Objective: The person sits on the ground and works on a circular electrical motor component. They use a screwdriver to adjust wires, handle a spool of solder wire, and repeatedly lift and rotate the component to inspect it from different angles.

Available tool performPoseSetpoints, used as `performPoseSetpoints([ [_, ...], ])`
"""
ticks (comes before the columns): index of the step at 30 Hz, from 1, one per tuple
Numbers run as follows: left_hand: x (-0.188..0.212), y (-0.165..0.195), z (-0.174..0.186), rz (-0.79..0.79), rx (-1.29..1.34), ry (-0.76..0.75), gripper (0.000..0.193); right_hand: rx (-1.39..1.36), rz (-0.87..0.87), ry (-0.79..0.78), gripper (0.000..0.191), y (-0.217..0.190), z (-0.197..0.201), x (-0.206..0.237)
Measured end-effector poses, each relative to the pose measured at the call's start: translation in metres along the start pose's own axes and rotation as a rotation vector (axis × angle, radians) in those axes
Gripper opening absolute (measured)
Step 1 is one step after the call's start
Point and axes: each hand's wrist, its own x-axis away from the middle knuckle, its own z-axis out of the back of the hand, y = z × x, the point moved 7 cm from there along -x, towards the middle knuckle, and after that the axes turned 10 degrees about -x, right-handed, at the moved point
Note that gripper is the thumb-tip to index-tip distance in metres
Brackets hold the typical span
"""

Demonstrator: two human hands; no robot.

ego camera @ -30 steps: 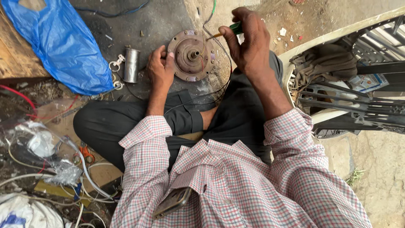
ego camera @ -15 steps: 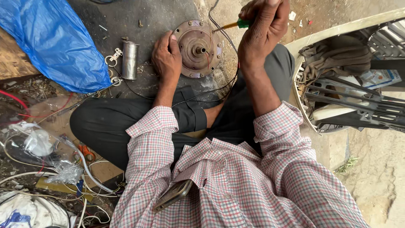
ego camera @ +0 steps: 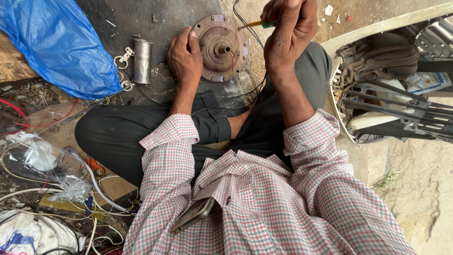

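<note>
A round, rusty brown motor housing [ego camera: 219, 46] with a short centre shaft lies on the dark ground in front of my crossed legs. My left hand [ego camera: 185, 57] rests on its left rim and steadies it. My right hand [ego camera: 289, 32] is closed around a screwdriver [ego camera: 257, 23] with a green handle; its yellowish shank points left toward the housing's upper right rim. Thin black and red wires [ego camera: 234, 97] run from the housing back toward my legs.
A metal cylinder [ego camera: 142, 61] with small brackets stands left of the housing. A blue plastic bag [ego camera: 56, 45] lies at the top left. Clear plastic and tangled wires [ego camera: 52, 174] cover the lower left. A white fan guard with dark blades [ego camera: 391, 104] sits on the right.
The view has shifted so the housing and hands sit higher in the frame. My right hand has raised and tilted the screwdriver, tip now at the upper right rim. The left hand stays on the housing.
</note>
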Motion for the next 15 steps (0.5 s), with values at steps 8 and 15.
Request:
performPoseSetpoints([
  [8, 0.002, -0.001, -0.002, -0.002, 0.003, 0.001, 0.031, -0.053, 0.003, -0.012, 0.033, 0.012, 0.006, -0.001],
  [15, 0.006, -0.001, -0.003, -0.062, -0.007, 0.06, 0.032, -0.244, -0.078, 0.101, 0.032, 0.028, 0.014, 0.009],
])
